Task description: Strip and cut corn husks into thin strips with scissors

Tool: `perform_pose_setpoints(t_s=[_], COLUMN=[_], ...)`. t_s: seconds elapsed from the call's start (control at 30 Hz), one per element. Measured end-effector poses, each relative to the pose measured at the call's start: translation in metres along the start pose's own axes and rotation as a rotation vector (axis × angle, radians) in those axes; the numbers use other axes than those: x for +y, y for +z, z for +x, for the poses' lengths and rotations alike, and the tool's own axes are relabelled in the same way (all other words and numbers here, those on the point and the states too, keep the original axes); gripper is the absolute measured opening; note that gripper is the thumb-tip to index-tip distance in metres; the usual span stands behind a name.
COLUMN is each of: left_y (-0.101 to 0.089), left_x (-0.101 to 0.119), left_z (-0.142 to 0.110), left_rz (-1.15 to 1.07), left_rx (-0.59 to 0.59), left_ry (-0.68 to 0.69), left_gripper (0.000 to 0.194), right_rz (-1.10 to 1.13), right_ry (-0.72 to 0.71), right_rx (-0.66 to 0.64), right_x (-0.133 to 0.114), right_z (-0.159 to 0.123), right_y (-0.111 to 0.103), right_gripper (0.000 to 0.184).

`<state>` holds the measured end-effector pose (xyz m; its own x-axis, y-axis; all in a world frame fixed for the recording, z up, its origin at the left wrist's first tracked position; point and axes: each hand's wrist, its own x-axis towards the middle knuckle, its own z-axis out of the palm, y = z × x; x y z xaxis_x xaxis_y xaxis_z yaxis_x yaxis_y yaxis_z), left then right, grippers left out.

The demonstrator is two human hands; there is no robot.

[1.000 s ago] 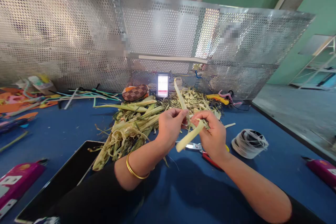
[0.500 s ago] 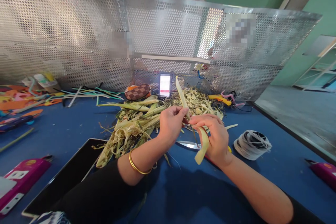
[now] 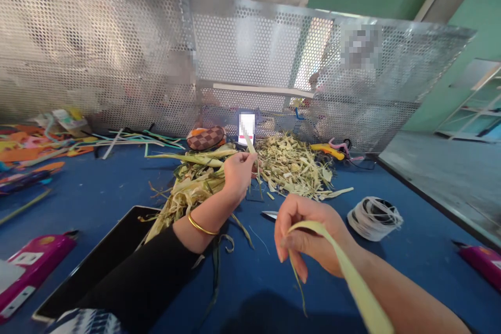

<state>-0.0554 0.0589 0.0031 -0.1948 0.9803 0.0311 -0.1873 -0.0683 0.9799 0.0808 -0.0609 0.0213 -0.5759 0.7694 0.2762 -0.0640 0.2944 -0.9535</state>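
Observation:
My left hand (image 3: 238, 176) is closed in a pinch on a short pale corn husk strip (image 3: 249, 143), whose pointed end sticks up. Between the thumb and fingers of my right hand (image 3: 313, 232) runs a longer, yellow-green corn husk strip (image 3: 354, 279). It hangs over the wrist toward me, with a thin tail below the fingers. A heap of long corn husks (image 3: 191, 190) lies under and left of my left hand. Behind my hands is a pile of small husk scraps (image 3: 291, 164). A metal blade (image 3: 269, 214) shows beside my right hand, the rest of it hidden.
A spool of white twine (image 3: 374, 218) stands at the right, near a magenta power strip (image 3: 479, 261). Left are a black tray (image 3: 96, 258) and another magenta power strip (image 3: 37, 266). A lit phone (image 3: 246, 124) leans at the perforated metal screen (image 3: 250, 36).
My hands have moved apart: the left went left and slightly away, the right came down toward me. The long husk strip moved with my right hand, the short piece with my left.

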Motion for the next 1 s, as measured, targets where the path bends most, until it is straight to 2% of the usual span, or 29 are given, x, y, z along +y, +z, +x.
perform_pose_setpoints(t_s=[0.07,0.2,0.27,0.37,0.47,0.63,0.73,0.87,1.0], left_y=[0.001,0.008,0.011,0.014,0.016,0.018,0.019,0.020,0.020], left_x=[0.000,0.000,0.000,-0.003,-0.008,-0.013,-0.013,-0.014,-0.012], left_z=[-0.005,-0.028,-0.038,-0.045,-0.044,-0.045,-0.048,-0.048,-0.046], left_rz=[0.012,0.025,0.026,-0.006,-0.043,-0.153,-0.245,-0.242,-0.245], left_rx=[-0.062,-0.269,-0.320,-0.343,-0.316,-0.339,-0.427,-0.509,-0.419], left_ry=[-0.013,-0.023,-0.031,-0.054,-0.056,-0.189,-0.233,-0.241,-0.227], left_gripper=[0.014,0.016,0.017,0.019,0.027,0.038,0.042,0.029,0.018], right_rz=[0.069,-0.013,-0.142,-0.100,0.060,0.152,0.153,0.200,0.269], right_ry=[0.056,0.050,0.094,0.192,0.272,0.228,0.212,0.296,0.321], right_rx=[0.156,0.675,0.778,0.729,0.616,0.604,0.621,0.623,0.606], right_x=[-0.001,0.015,0.025,0.033,0.033,0.032,0.035,0.036,0.036], right_z=[0.006,0.023,0.029,0.031,0.031,0.033,0.034,0.033,0.031], right_y=[-0.002,-0.026,-0.039,-0.045,-0.038,-0.027,-0.027,-0.028,-0.027], right_gripper=[0.016,0.028,0.028,0.026,0.032,0.031,0.028,0.019,0.019])
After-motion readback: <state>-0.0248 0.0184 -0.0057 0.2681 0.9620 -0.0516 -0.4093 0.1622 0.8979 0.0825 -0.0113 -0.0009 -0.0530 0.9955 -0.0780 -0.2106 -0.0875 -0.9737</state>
